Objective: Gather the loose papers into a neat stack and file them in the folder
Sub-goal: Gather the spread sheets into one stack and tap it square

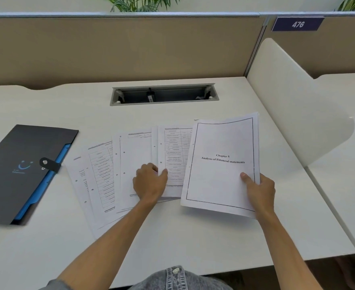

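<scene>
Gripping the right edge of the title page (220, 164), the right hand (260, 190) has its thumb pressed on top of the sheet and its fingers curled out of sight beneath, clamped on the paper. That page, headed "Chapter 5, Analysis of Financial statements", is raised off the white bench (193, 237), its long axis running away from the person and leaning slightly to the right at the far end. The left hand (150, 182) lies knuckles-up on the loose papers (109, 174), fingers bent and pinching the edge of one printed sheet. Those papers are fanned out across the middle of the bench, overlapping one another, each with its long side pointing away from the person and the leftmost ones tilted further left. Well to the left lies the dark folder (15, 164), flat on the bench, its blue inner edge and snap strap facing the papers, its long axis angled up toward the right.
</scene>
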`<state>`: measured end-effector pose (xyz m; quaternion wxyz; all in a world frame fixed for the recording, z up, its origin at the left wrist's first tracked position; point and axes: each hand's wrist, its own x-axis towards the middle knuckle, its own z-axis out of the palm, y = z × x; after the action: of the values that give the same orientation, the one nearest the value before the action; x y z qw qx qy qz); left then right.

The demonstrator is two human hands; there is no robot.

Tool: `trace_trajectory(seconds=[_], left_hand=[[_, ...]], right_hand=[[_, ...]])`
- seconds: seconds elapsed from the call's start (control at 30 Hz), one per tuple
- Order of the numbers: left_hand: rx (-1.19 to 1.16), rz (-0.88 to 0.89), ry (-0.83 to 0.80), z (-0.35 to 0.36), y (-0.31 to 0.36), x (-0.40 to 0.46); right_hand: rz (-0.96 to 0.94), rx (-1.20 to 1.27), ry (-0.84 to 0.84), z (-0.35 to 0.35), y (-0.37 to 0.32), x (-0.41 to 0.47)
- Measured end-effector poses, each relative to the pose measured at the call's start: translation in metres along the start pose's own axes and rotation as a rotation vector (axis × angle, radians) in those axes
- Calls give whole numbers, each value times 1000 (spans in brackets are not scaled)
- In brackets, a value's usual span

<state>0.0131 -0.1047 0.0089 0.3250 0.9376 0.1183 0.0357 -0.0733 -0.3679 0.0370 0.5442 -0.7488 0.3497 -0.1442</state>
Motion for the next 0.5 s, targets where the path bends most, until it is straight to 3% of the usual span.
trace_trajectory(seconds=[0.27, 0.5], left_hand=[[302, -17, -26, 2, -4, 10], [150, -2, -95, 6, 7, 12]], right_hand=[[-8, 8, -13, 3, -3, -3], [-22, 24, -39, 4, -5, -5]])
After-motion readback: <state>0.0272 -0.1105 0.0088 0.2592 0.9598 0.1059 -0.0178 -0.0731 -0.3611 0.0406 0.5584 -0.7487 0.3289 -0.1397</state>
